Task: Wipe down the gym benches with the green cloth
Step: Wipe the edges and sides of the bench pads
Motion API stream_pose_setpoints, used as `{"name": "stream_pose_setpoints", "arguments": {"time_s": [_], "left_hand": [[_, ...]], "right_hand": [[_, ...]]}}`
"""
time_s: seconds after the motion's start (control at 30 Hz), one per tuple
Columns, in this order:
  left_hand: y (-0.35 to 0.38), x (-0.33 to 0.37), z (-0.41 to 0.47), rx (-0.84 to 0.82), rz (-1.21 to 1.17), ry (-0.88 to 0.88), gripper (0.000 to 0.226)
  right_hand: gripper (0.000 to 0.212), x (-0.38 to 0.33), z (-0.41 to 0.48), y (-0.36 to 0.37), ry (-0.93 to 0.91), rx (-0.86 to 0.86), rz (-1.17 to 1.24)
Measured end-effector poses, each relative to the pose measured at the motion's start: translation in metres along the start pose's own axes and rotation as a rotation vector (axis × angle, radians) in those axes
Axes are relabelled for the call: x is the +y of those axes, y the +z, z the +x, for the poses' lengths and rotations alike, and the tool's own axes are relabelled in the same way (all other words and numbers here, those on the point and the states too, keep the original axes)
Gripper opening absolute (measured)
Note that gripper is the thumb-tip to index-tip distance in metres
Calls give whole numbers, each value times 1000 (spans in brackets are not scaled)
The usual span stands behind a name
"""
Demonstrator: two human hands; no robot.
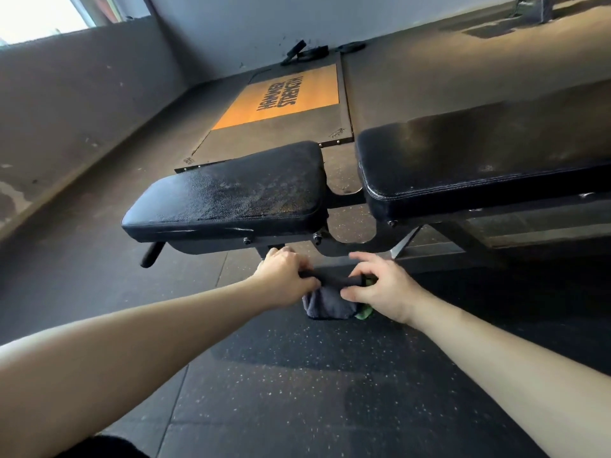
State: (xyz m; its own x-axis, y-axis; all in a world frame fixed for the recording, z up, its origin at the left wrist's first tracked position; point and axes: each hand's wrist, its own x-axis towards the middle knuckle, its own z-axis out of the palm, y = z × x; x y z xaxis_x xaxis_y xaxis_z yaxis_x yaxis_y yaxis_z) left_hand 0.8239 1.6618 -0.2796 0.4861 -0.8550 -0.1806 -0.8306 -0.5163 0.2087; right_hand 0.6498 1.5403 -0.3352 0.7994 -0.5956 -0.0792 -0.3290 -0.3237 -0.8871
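A black padded gym bench stands in front of me, with a short seat pad (pixel 228 196) on the left and a long back pad (pixel 479 160) on the right, both dusty and smeared. Below the seat pad, both hands hold a folded cloth (pixel 329 302) that looks dark grey with a green edge at its right. My left hand (pixel 287 276) grips the cloth's left end. My right hand (pixel 380 285) pinches its right end, with the index finger stretched forward.
The bench's metal frame (pixel 347 249) and a black handle (pixel 152 254) sit just beyond my hands. An orange and grey lifting platform (pixel 281 100) lies behind the bench, with weight plates (pixel 307 51) by the wall. Speckled black rubber floor (pixel 297 391) lies under my arms.
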Motion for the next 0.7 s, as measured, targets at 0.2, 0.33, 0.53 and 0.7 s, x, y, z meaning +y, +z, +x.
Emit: {"name": "stream_pose_setpoints", "arguments": {"time_s": [0.2,0.33,0.53,0.7], "left_hand": [[-24,-19,-1,160,-144,73,27],[-32,-26,-1,312,-161,143,27],[-62,-45,24,526,41,305,29],[-87,-62,58,424,172,440,40]], "right_hand": [[6,-36,16,24,203,-212,1000],[26,-43,22,30,284,-190,1234],[11,-47,38,26,210,251,960],[23,-66,57,33,82,615,682]]}}
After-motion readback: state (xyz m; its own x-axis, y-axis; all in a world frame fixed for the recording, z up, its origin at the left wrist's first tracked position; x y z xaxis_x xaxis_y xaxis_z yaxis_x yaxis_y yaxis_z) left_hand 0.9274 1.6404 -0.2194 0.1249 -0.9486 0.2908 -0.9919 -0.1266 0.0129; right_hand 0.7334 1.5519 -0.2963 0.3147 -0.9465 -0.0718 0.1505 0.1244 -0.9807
